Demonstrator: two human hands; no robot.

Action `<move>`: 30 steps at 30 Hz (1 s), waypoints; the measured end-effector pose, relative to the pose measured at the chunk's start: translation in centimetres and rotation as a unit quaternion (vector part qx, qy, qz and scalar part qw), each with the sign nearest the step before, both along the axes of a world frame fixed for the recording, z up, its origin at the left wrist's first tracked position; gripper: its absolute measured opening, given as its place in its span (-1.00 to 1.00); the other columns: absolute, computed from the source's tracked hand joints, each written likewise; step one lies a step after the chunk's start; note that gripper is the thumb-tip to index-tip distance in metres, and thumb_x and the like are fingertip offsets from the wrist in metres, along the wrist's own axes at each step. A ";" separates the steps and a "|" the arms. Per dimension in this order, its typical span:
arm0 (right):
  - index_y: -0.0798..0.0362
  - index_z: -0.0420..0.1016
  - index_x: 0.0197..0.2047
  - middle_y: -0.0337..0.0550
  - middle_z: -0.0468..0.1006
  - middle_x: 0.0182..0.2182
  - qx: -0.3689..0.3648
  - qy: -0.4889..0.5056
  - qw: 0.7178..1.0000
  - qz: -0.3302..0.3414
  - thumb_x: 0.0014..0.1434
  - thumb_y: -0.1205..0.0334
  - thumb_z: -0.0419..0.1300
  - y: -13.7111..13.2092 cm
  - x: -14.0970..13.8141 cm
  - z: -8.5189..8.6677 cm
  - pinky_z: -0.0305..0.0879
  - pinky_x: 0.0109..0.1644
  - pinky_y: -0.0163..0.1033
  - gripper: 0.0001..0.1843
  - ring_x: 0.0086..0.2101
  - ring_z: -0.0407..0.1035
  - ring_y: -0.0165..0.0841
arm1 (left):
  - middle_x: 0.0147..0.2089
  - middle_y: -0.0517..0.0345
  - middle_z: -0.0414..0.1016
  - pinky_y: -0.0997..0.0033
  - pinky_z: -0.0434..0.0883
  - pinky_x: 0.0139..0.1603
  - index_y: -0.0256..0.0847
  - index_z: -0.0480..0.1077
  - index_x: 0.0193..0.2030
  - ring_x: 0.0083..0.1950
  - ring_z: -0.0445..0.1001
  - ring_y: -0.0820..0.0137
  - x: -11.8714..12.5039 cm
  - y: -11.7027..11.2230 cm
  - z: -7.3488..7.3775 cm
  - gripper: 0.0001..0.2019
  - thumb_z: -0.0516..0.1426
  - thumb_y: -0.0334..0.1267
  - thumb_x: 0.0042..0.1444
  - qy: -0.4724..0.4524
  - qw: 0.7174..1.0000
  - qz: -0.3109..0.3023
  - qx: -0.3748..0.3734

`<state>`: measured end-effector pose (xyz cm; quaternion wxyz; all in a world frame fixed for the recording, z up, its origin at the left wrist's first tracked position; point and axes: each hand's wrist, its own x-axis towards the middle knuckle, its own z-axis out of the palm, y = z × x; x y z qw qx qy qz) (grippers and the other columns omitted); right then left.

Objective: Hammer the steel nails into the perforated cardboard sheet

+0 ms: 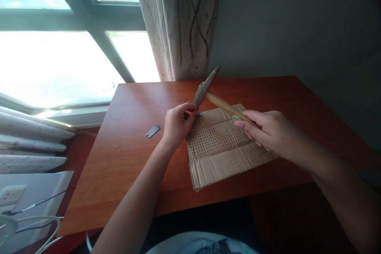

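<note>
A claw-less hammer with a wooden handle [224, 105] and a grey metal head [202, 91] is in my right hand [263, 127], which is wrapped round the handle. Its striking face is right at the fingertips of my left hand [180, 122]. Those fingers are pinched at the far left edge of a sheet of corrugated cardboard [222, 166], round what looks like a nail, mostly hidden. Rows of small holes cover the middle of the sheet. A small bundle of silvery nails [153, 130] lies on the table, left of my left hand.
The cardboard lies on a reddish-brown wooden table [125, 158]. Behind it hang a patterned curtain [190, 24] and a wall [282, 20]. A bright window [59, 63] is at the left, with a wall socket [12, 196] and white cables [50, 222] below.
</note>
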<state>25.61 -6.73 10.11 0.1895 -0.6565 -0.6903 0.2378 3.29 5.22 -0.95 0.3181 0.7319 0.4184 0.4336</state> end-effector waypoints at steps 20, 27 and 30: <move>-0.02 0.28 -0.43 -0.35 0.32 -0.65 0.001 0.095 0.993 -0.074 0.34 -0.14 0.13 -0.9 0.1 -0.4 0.12 -0.56 -0.31 -0.57 -0.64 0.22 -0.47 | -0.25 0.10 0.66 0.43 0.51 -0.30 -0.17 0.58 -0.21 -0.25 0.61 0.34 -1.0 0.5 -0.3 -0.88 0.24 -0.25 0.14 0.022 0.999 -0.046 -0.007; -0.02 0.41 -0.32 -0.28 0.41 -0.58 0.043 0.070 0.995 -0.059 0.30 -0.14 0.16 1.2 -0.4 -1.2 0.12 -0.48 -0.25 -0.64 -0.55 0.27 -0.39 | -0.25 0.07 0.66 0.38 0.54 -0.25 -0.19 0.59 -0.22 -0.26 0.61 0.32 -1.3 0.7 -0.5 -0.85 0.24 -0.20 0.15 0.017 0.998 -0.062 -0.017; -0.02 0.43 -0.33 -0.25 0.45 -0.51 0.070 0.028 0.994 -0.082 0.24 -0.15 0.22 1.8 0.5 -2.0 0.14 -0.42 -0.23 -0.64 -0.49 0.30 -0.35 | -0.26 0.07 0.66 0.38 0.54 -0.27 -0.19 0.58 -0.23 -0.28 0.60 0.32 -1.3 0.7 -0.4 -0.85 0.24 -0.20 0.14 0.013 0.998 -0.059 -0.023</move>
